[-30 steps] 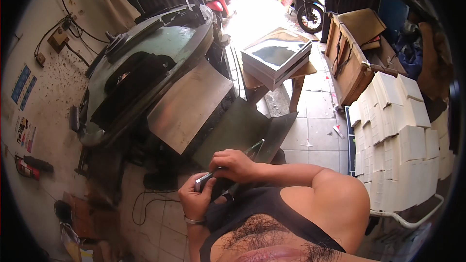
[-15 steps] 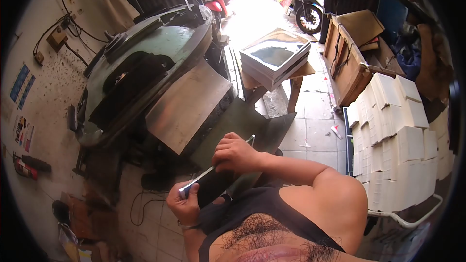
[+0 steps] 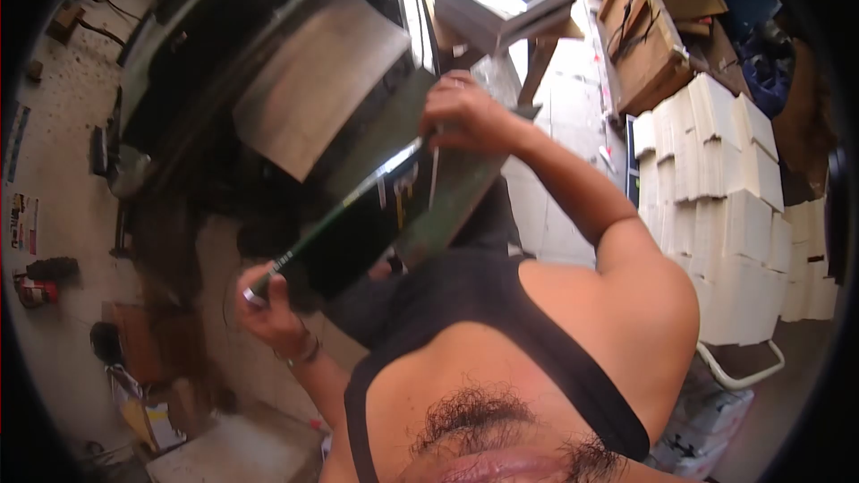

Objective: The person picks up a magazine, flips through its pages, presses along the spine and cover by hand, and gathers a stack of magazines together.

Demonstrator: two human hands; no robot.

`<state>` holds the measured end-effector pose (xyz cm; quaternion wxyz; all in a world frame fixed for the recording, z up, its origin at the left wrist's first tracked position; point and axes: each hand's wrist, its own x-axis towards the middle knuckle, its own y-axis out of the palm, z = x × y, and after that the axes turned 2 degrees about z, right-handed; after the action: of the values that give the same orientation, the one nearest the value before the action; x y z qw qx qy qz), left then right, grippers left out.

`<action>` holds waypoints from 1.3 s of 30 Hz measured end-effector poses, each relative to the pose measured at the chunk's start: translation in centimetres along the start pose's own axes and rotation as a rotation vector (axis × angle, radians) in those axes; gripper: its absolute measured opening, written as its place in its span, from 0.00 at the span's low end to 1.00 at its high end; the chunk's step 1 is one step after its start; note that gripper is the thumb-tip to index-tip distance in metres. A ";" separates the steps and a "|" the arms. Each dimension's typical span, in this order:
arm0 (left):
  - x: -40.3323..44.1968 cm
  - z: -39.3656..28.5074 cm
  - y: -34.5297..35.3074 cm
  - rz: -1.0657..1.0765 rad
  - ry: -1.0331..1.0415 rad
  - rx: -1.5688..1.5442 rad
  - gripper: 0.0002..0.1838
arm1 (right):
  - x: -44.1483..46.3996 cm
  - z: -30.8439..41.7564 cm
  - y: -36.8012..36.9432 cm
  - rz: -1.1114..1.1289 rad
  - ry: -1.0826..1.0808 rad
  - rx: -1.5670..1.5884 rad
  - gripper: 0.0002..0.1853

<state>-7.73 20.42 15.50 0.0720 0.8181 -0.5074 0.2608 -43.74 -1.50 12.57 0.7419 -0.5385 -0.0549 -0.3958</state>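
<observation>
A dark, glossy printed cover (image 3: 353, 219) slants across the space before my chest, with pale lettering and a bright reflection along its upper edge. My left hand (image 3: 276, 313) grips its lower left corner, thumb pressed on top. At the upper right end, my right hand (image 3: 465, 114) has its fingers curled over the edge; the fingertips are partly hidden. Just behind and below the cover is a dark green metal panel (image 3: 474, 206). Motion blurs the print, so I cannot read it.
A large machine with a rounded table (image 3: 148, 112) and a sloping metal sheet (image 3: 327, 80) stands ahead left. Beyond is a stack of glossy sheets (image 3: 510, 4). To the right are a wooden crate (image 3: 649, 36) and stacked white paper blocks (image 3: 716, 206) above a white handle (image 3: 743, 380).
The view has tilted downward. My hands have moved apart, the right up and the left outward and down. The cover, seen nearly edge-on before, now shows its broad printed face.
</observation>
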 end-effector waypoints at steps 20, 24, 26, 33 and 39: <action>-2.3 3.1 -2.3 -0.018 0.169 -0.044 0.19 | -1.3 0.4 6.9 -0.386 0.217 1.351 0.12; -2.3 2.6 -1.9 -0.056 0.224 -0.034 0.20 | -1.4 0.5 7.4 -0.393 0.217 1.402 0.10; -2.4 2.4 -1.7 -0.055 0.215 -0.039 0.19 | -1.5 0.8 7.4 -0.405 0.260 1.419 0.10; -3.0 1.3 -1.2 -0.036 0.132 -0.063 0.16 | -3.1 -0.3 9.2 -0.368 0.287 1.606 0.09; -2.8 0.6 -0.4 -0.039 0.118 -0.085 0.14 | -3.8 -0.6 9.8 -0.342 0.288 1.640 0.08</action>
<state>-8.17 22.58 13.65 0.1413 0.8074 -0.4968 0.2854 -40.17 0.99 2.98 0.8270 0.2409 -0.3101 -0.4023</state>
